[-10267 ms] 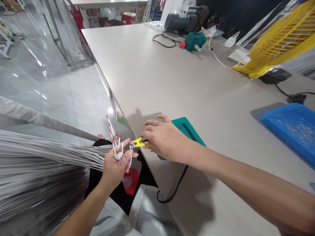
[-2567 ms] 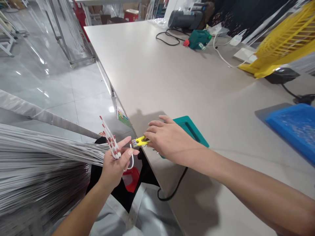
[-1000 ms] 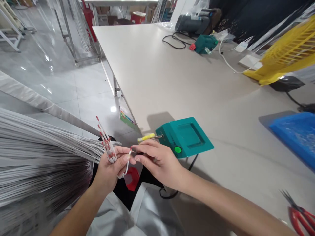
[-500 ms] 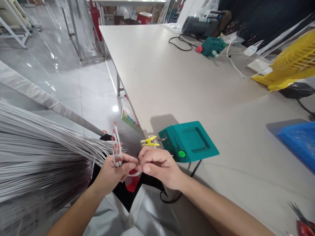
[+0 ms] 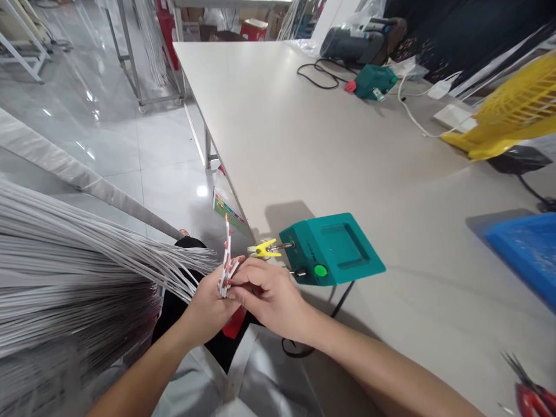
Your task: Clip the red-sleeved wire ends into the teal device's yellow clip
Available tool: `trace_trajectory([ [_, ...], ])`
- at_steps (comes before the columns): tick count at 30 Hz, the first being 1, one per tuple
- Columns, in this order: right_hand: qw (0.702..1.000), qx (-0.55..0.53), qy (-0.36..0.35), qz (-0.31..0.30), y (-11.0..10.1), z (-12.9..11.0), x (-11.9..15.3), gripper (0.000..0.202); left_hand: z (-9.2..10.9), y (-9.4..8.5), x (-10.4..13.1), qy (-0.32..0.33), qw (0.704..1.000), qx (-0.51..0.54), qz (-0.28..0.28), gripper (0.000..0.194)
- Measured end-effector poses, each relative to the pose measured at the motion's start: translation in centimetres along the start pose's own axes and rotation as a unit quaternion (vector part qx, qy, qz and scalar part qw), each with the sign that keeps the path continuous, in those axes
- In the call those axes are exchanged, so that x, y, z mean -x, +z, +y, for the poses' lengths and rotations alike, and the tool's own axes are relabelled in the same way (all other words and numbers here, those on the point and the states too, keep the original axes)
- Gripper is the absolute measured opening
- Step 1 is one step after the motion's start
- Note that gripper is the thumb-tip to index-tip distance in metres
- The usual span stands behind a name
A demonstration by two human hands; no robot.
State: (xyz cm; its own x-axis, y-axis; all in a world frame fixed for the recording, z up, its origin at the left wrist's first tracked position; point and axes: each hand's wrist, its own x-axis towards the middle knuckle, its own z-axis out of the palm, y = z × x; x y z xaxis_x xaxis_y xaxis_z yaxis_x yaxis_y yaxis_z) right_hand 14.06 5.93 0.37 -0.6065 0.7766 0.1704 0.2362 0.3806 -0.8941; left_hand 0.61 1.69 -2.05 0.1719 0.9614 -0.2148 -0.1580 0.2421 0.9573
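My left hand (image 5: 202, 313) is closed round a small bunch of white wires (image 5: 225, 272) whose reddish ends point up. Close against it, my right hand (image 5: 275, 301) has thumb and fingers pinched at the side of the same bunch; its fingertips are partly hidden there. Just beyond my right hand, a green device (image 5: 347, 240) with a round green button rests at the table edge. A yellow clip (image 5: 264, 249) sits on the metal stub at its left side.
A thick mass of long white wires (image 5: 78, 255) lies on my left beside a wrapped rail (image 5: 108, 194). On the table (image 5: 282, 127) are a blue tray (image 5: 530, 249), red-handled scissors (image 5: 532, 394), a yellow fan (image 5: 516, 110), and another green device (image 5: 374, 81) with cables.
My left hand has moved right with the bunch, which has turned edge-on. My right hand has shifted slightly left, and its fingertips now meet the bunch. The wire loop between the hands no longer shows.
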Motion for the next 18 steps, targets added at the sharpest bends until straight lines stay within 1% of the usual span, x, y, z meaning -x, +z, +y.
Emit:
trace_trajectory([
  [3,0.999,0.01,0.019,-0.027,-0.3,0.1,0.0,0.007,0.1,-0.5,0.0,-0.013,0.999,0.016,-0.037,0.03],
  [5,0.999,0.022,0.014,-0.026,-0.2,0.2,0.1,0.007,0.2,-1.1,0.3,-0.02,0.998,0.019,-0.054,0.018],
  [6,0.999,0.022,0.012,-0.021,-0.2,0.2,0.1,0.007,0.3,-1.4,0.4,-0.025,0.998,0.017,-0.059,0.015],
  [9,1.0,0.008,0.022,0.018,-0.1,0.3,0.4,0.009,0.3,-2.3,0.7,-0.064,0.995,0.003,-0.08,0.019],
  [10,0.999,0.002,0.025,0.032,-0.1,0.3,0.4,0.011,0.2,-2.5,0.8,-0.075,0.995,0.005,-0.072,0.021],
  [11,0.999,-0.003,0.026,0.042,-0.1,0.3,0.4,0.012,0.0,-2.7,0.8,-0.082,0.995,0.008,-0.053,0.024],
  [12,0.998,-0.007,0.025,0.049,-0.2,0.3,0.4,0.013,-0.1,-2.7,0.8,-0.078,0.997,0.024,-0.006,0.026],
  [14,0.998,-0.011,0.022,0.057,-0.3,0.4,0.4,0.011,-0.4,-2.6,0.8,-0.05,0.99,0.046,0.126,0.027],
  [15,0.998,-0.009,0.021,0.059,-0.3,0.5,0.5,0.01,-0.5,-2.4,0.8,-0.032,0.984,0.043,0.171,0.027],
  [16,0.998,-0.006,0.02,0.063,-0.2,0.5,0.5,0.01,-0.6,-2.2,0.8,-0.022,0.98,0.034,0.194,0.027],
  [17,0.998,-0.002,0.019,0.067,-0.2,0.5,0.5,0.01,-0.6,-1.9,0.9,-0.02,0.981,0.02,0.192,0.027],
  [18,0.997,0.002,0.019,0.072,-0.1,0.5,0.5,0.011,-0.6,-1.7,1.0,-0.026,0.984,0.005,0.176,0.027],
])
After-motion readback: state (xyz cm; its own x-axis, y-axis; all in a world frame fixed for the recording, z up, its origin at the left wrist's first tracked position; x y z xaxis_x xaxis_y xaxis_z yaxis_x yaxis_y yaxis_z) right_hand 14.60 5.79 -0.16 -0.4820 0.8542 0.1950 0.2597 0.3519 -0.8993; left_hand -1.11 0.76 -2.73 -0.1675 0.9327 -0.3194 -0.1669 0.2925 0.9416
